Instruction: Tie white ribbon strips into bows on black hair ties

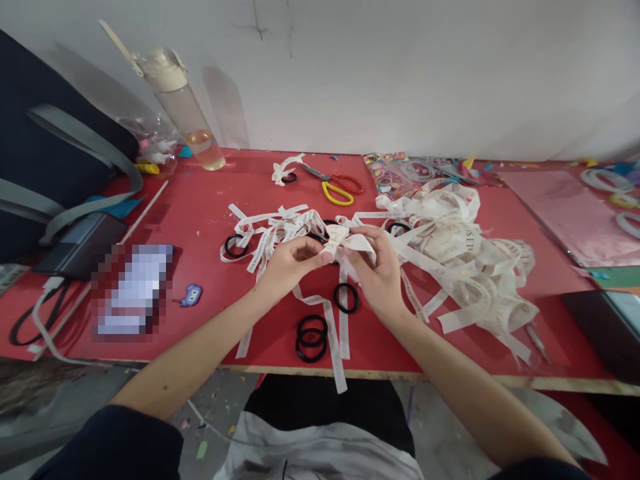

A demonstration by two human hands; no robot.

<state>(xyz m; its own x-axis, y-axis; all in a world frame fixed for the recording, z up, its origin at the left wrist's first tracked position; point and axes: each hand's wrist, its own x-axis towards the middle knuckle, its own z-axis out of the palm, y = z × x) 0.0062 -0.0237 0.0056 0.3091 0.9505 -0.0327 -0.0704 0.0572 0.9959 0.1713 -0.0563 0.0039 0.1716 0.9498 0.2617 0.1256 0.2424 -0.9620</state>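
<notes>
Between my two hands is a cream ribbon bow (337, 237), raised a little over the table. My left hand (295, 259) pinches its left side with thumb and fingertips. On the other side, my right hand (374, 267) grips the bow's right loop, fingers curled behind it. Long printed ribbon tails (330, 327) hang down toward the table's front edge. Just below my hands lies a black hair tie (346, 298), with a few more black hair ties (312, 339) overlapping nearer the edge. Left of the bow spreads a heap of ribbon pieces (280, 233) mixed with black rings.
A large tangle of ribbon (470, 260) covers the right side of the red table (200, 353). Scissors (333, 187) with red and yellow handles lie behind. A water bottle (187, 113), a phone (135, 290) and a dark bag (45, 147) are at the left.
</notes>
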